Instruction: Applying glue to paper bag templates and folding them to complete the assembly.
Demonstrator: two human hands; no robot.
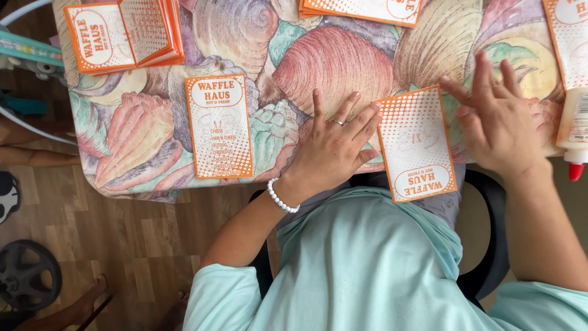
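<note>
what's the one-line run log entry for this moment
left hand: flat on tablecloth | right hand: open, beside orange card | glue bottle: right edge

Open tablecloth left of the near card; blocked right by glue bottle, beyond by card stack.

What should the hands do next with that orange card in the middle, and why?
Probably lower the right hand onto the orange card. It lies between both hands, overhanging the table edge, and only the left hand touches its side. The right hand hovers beside it, fingers spread.
</note>
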